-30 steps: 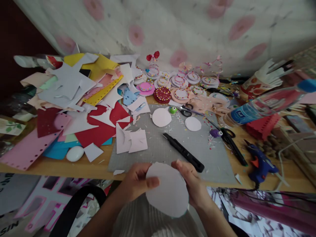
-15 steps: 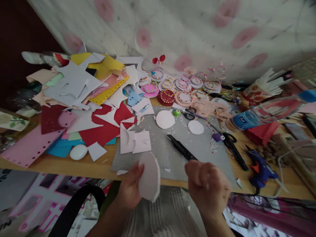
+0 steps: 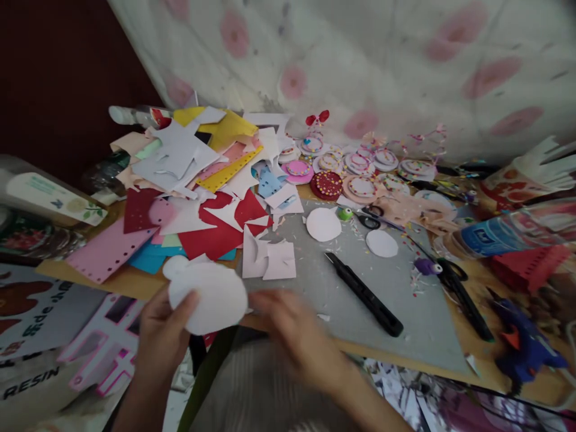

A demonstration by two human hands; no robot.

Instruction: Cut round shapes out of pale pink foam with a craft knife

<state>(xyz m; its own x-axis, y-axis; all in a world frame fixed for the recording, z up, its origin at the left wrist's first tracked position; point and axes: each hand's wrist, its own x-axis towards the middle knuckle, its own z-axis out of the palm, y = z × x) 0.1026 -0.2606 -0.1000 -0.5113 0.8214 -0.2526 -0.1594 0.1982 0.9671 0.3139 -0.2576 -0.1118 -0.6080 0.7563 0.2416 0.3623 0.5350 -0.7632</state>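
Wooden table (image 3: 135, 283) crowded with coloured paper scraps (image 3: 198, 180). Grey cutting mat (image 3: 360, 312) at near edge, black craft knife (image 3: 364, 294) lying on it. White paper circle (image 3: 209, 297) over table's front edge, pinched by left hand (image 3: 164, 336). Right hand (image 3: 292, 333) blurred, just beside circle; grip cannot be told.

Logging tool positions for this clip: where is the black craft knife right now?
In the head view the black craft knife lies diagonally on the grey cutting mat, right of centre, below two white paper circles and just beyond the blurred right hand.
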